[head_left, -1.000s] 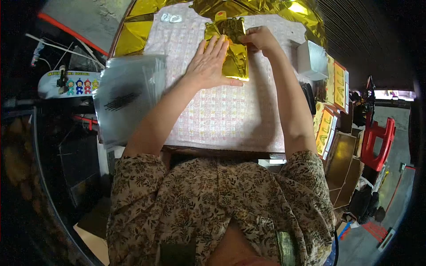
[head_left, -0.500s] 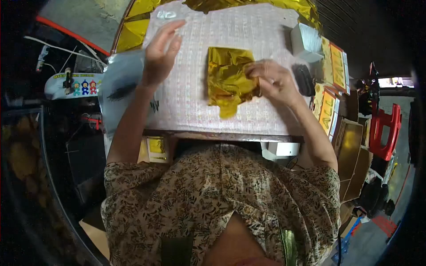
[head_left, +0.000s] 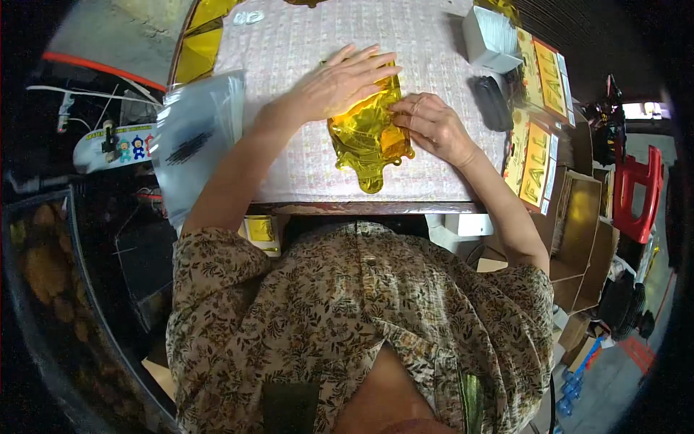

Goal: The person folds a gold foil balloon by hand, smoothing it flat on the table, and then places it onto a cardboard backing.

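Note:
A folded piece of shiny gold foil [head_left: 359, 137] lies on the cloth-covered table [head_left: 289, 181] in front of me, a rounded tab at its near end. Across its far part rests my left hand [head_left: 343, 83], palm down with the fingers spread. My right hand [head_left: 434, 124] is at the foil's right edge, its thumb and fingertips drawn together there; whether they pinch the foil is hidden.
Clear plastic bags [head_left: 195, 145] lie at the table's left side. On the right are a white box of cards [head_left: 491, 40], a black case [head_left: 492, 103] and printed "FALL" packs [head_left: 536, 163]. Beyond stands a red stool [head_left: 640, 192].
My left hand has come down from above the table's left part onto the foil. My right hand stays at the foil's right edge. The foil looks flatter and narrower.

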`<action>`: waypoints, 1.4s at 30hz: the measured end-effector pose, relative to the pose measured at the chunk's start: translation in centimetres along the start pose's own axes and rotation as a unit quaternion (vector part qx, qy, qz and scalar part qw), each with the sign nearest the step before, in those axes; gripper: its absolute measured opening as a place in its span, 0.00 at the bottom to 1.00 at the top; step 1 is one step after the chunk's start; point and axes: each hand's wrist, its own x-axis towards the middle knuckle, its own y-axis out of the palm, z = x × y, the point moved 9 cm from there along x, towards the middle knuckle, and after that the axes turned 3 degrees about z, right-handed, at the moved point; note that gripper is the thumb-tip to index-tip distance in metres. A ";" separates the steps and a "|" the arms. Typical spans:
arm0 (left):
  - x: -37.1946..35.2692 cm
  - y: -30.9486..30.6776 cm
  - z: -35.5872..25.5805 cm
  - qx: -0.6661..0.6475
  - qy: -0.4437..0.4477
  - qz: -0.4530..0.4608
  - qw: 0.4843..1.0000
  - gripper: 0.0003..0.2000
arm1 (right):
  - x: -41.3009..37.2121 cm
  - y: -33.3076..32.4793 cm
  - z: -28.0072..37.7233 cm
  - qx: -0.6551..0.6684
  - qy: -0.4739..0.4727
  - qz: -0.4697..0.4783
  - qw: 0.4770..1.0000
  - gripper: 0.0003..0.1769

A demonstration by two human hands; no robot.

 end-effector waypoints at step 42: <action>-0.8 3.5 2.2 -0.107 0.031 0.000 0.994 0.18 | 0.6 0.3 -0.9 -0.054 0.040 0.061 0.996 0.19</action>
